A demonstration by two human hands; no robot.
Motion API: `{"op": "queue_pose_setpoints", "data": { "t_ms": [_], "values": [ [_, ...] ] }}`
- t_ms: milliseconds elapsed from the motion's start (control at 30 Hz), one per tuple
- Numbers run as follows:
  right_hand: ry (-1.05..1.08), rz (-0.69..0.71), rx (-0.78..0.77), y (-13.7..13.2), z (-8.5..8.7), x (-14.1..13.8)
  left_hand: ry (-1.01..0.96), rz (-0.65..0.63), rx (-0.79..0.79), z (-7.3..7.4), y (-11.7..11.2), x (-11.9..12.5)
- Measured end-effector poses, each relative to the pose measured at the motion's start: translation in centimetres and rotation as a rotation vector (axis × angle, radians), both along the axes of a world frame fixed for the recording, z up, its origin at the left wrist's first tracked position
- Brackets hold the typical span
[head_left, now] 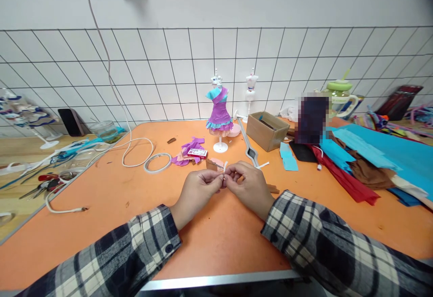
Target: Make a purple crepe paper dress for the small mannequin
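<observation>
Fingertips of my left hand (198,191) and my right hand (248,188) meet in a pinch above the orange table (203,247). Between them is a small pale strip (225,165), its end sticking up; the rest is hidden by the fingers. Just behind the hands lie brown and peach scraps and a small red-and-white box (197,153). Purple crepe paper pieces (193,146) are bunched beside that box. Farther back stands a mini dress form (219,112) in a purple and blue ruffled dress.
A tape roll (158,162) and a white cable (126,164) lie left. Behind my right hand are a grey metal tool (251,153), a cardboard box (268,130) and a bare dress form (251,87). Coloured crepe paper (372,153) and a green-lidded jug (339,96) are right; scissors (50,184) left.
</observation>
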State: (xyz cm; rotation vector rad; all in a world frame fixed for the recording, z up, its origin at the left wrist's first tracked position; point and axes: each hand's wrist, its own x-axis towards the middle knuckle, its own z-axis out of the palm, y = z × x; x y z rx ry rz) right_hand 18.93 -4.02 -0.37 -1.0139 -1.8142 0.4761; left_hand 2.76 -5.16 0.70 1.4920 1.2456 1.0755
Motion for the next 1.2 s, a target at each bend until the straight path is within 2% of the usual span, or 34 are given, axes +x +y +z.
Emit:
{"op": "queue_pose_setpoints", "data": {
  "t_ms": [200, 433, 567, 733, 900, 1033, 1200],
  "values": [
    [0.004, 0.010, -0.118, 0.3, -0.2, -0.2, 0.033, -0.028, 0.071, -0.1, -0.1, 0.3],
    [0.324, 0.184, -0.579, 0.4, 0.1, -0.4, 0.095, -0.004, 0.080, -0.4, 0.3, 0.0],
    [0.405, 0.214, -0.676, 0.9, 0.3, 0.1, 0.168, -0.004, 0.151, -0.1, 0.6, -0.4],
    [0.375, 0.135, -0.665, 1.5, 0.4, 0.7, 0.227, -0.131, 0.426, 0.4, 0.6, -0.9],
    [0.322, 0.097, -0.658, 1.7, 0.5, 0.7, 0.173, -0.187, 0.429, 0.3, 0.2, -1.1],
    [0.241, 0.040, -0.578, 2.3, 0.2, 1.2, 0.109, -0.171, 0.457, 0.4, 0.1, -1.2],
    [0.170, 0.002, -0.511, 2.8, -0.3, 1.5, 0.036, -0.213, 0.434, 0.7, -0.6, -1.2]
  ]
}}
